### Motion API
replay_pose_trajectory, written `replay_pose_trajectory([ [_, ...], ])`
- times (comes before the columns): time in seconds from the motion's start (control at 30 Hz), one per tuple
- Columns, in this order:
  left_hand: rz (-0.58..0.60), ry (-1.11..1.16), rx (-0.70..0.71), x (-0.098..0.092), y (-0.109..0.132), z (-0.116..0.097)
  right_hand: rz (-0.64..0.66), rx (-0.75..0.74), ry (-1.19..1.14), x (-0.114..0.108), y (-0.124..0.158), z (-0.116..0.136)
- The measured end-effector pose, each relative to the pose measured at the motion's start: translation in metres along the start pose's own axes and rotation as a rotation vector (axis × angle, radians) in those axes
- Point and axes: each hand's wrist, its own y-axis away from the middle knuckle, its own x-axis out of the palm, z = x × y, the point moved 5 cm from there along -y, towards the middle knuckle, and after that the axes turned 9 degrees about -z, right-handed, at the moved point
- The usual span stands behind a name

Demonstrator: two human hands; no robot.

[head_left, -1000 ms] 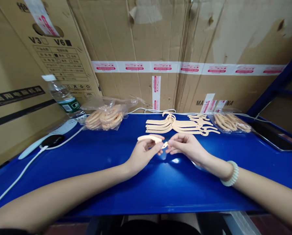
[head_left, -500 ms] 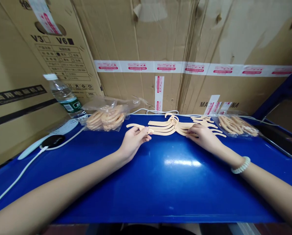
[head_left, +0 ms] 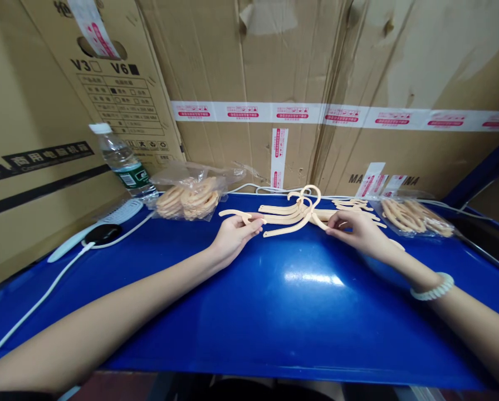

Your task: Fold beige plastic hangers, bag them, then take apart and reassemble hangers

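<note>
My left hand [head_left: 236,238] pinches a short curved beige plastic hanger arm piece [head_left: 231,213], its free end pointing left. My right hand [head_left: 360,233] grips the right arm of a beige plastic hanger [head_left: 290,229] with a hook at its top. That hanger is slightly tilted and in front of several similar hanger pieces [head_left: 279,210] lying stacked on the blue table [head_left: 249,312]. The left tip of the held hanger is close to my left fingers, apart from the piece in them. More small beige pieces [head_left: 350,205] lie behind my right hand, partly hidden.
Clear bags of beige parts lie at left [head_left: 199,197] and right [head_left: 414,216]. A water bottle [head_left: 128,167], a pale blue brush-like item [head_left: 122,211] and a black puck with a cable [head_left: 103,235] are at left. A dark flat device [head_left: 489,239] lies far right. Cardboard [head_left: 233,72] stands behind.
My right hand has drawn the front hanger off the stack, toward me and with its hook raised. My left hand still holds the curved piece. The view has shifted slightly.
</note>
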Motion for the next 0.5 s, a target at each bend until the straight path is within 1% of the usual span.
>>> replay_pose_trajectory([
  [0.13,0.035,-0.003,0.026,0.003,0.006,0.000,-0.021,0.091,-0.187,-0.015,0.006,0.009],
  [0.23,0.051,0.016,0.026,0.003,0.008,0.002,-0.032,0.113,-0.257,-0.019,0.009,0.012],
  [0.3,0.075,0.047,-0.010,0.003,0.009,0.005,-0.038,0.111,-0.273,-0.020,0.010,0.011],
  [0.4,0.144,0.085,-0.086,0.006,0.012,0.009,-0.064,0.107,-0.252,-0.022,0.009,0.010],
  [0.5,0.202,0.076,-0.119,0.008,0.015,0.010,-0.047,0.102,-0.228,-0.022,0.009,0.012],
])
